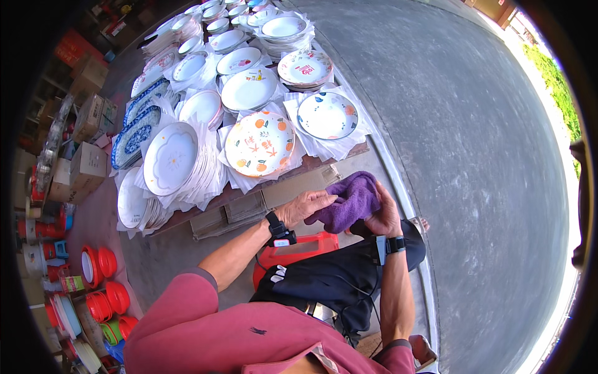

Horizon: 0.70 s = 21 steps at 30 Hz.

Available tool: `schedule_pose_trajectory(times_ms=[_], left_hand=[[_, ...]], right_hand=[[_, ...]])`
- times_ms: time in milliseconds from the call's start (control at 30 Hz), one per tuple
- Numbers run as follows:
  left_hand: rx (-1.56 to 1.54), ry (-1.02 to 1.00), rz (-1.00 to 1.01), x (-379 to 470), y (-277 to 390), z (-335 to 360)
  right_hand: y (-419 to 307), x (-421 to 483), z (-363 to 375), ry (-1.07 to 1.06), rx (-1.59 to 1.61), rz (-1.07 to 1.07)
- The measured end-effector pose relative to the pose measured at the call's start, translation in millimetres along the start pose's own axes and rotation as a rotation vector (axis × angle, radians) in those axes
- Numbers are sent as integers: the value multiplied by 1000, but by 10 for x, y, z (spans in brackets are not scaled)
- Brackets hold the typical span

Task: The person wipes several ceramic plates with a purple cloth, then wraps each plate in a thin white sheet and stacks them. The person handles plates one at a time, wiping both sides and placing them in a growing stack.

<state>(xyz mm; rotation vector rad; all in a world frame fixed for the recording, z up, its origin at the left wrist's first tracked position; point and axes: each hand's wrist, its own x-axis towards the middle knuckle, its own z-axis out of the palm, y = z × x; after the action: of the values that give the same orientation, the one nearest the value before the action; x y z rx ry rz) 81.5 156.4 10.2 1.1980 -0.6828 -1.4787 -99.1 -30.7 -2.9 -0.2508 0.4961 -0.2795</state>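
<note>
A crumpled purple towel cloth (348, 203) is held between my two hands, over my lap. My left hand (303, 208) grips its left side, thumb along the top. On the other side my right hand (387, 212) has its fingers behind the cloth's right edge. Just beyond them, on the table's near edge, sits a round plate with orange fruit and red characters (259, 144). To its right lies a white plate with blue leaves and an orange flower (327, 115). A tilted stack of white plates with paper between them (171, 159) stands to the left.
More stacked plates and bowls (248, 89) cover the dark table, with blue-patterned oblong dishes (136, 138) at its left side. Flattened cardboard (243, 208) lies under the near edge. A red plastic stool (299, 248) is by my legs. Red basins (107, 262) and cardboard boxes (88, 166) fill the left.
</note>
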Motion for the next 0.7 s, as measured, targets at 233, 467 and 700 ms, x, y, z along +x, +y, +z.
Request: schedule_pose_trajectory(times_ms=[233,467,700], left_hand=[[241,170,111,90,69,86],[397,272,114,-31,81,-54],[571,363,382,-64,134,12]], right_hand=[[297,22,-31,-89,-60,151],[361,-7,-188,70,-331,-34],[278,-9,-297,240,-652,-86]])
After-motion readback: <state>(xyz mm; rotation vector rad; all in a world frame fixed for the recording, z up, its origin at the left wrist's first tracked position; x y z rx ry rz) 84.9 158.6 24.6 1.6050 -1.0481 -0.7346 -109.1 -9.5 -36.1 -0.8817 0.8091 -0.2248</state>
